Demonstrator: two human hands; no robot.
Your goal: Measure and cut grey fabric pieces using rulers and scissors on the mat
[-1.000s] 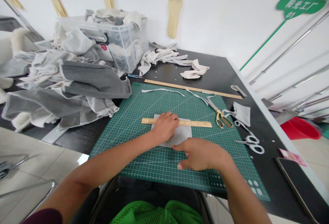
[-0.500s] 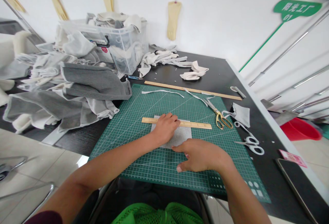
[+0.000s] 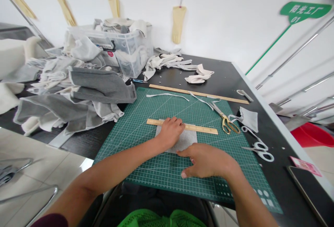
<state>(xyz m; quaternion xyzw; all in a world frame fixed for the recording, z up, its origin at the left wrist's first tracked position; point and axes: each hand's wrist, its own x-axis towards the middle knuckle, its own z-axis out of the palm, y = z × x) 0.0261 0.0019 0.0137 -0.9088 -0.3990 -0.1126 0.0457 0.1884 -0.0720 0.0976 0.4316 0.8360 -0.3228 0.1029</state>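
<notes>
My left hand [image 3: 171, 131] lies flat on a short wooden ruler [image 3: 202, 128] and presses it onto a small light grey piece of fabric [image 3: 186, 140] on the green cutting mat [image 3: 135, 129]. My right hand [image 3: 207, 161] rests on the mat just in front of the fabric's near edge, fingers loosely stretched and touching the fabric, holding nothing that I can see.
Gold-handled scissors [image 3: 225, 119] and white-handled scissors [image 3: 258, 147] lie right of the ruler. A long wooden ruler [image 3: 198, 93] lies beyond the mat. Heaped grey and white fabric [image 3: 78, 91] and a clear plastic bin [image 3: 122, 51] fill the left; scraps [image 3: 198, 75] lie at the back.
Both hands stay where they were on the ruler and fabric; only the head camera has shifted slightly, so everything sits a little lower and to the right.
</notes>
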